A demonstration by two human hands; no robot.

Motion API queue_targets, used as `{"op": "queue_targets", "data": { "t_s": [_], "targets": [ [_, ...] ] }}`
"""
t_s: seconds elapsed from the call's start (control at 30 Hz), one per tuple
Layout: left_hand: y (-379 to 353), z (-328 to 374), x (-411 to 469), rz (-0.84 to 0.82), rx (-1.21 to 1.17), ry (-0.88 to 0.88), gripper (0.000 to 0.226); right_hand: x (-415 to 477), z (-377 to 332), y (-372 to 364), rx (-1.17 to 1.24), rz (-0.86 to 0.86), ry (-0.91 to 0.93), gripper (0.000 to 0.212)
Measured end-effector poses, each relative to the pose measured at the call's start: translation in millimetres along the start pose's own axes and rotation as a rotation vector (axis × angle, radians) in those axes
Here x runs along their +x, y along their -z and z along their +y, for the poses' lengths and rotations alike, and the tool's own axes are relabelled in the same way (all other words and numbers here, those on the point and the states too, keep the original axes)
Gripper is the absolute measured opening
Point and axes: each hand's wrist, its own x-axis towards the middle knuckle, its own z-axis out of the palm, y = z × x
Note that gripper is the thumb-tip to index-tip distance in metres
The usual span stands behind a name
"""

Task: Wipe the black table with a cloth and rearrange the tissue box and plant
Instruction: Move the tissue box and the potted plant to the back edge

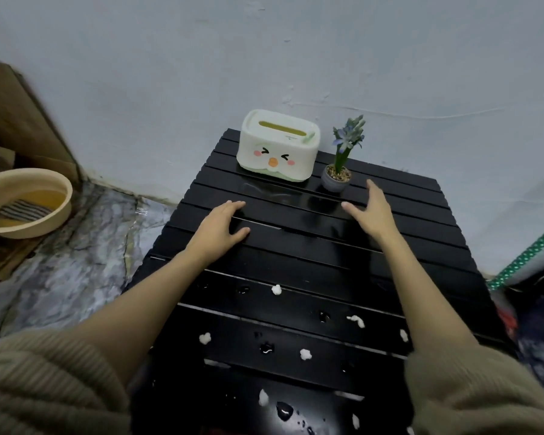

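A black slatted table [296,255] fills the middle of the view. At its far edge stands a white and green tissue box [277,146] with a cartoon face, and to its right a small potted plant [338,171] with purple flowers in a grey pot. My left hand [220,226] hovers palm down over the table, short of the box, fingers apart and empty. My right hand [369,211] is open just in front of the plant, holding nothing. A striped cloth [24,210] lies in a beige basin [49,222] on the floor at left.
Water drops and several white bits of fluff [276,289] are scattered on the near half of the table. A cardboard box [16,120] stands behind the basin. The wall rises right behind the table. A green dotted fabric [534,249] sits at the right.
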Motion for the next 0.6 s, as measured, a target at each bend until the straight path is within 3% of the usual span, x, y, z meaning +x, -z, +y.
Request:
{"op": "queue_targets", "data": {
  "t_s": [0.13,0.33,0.47,0.6],
  "targets": [
    [10.5,5.0,-7.8,0.012,-0.057,0.027,0.057,-81.9,29.8,46.9,-0.078,0.017,-0.009,0.072],
    [34.0,2.8,-40.7,0.107,-0.089,0.066,0.053,-205.3,93.6,102.9,-0.141,0.095,-0.189,0.062],
    [39.0,3.6,-65.8,0.088,-0.081,0.053,0.052,-259.2,111.8,112.8,-0.125,0.118,-0.278,0.052],
    [38.0,3.4,-89.0,0.032,-0.067,0.053,0.053,-281.4,109.6,103.2,-0.125,0.069,-0.283,0.056]
  ]
}}
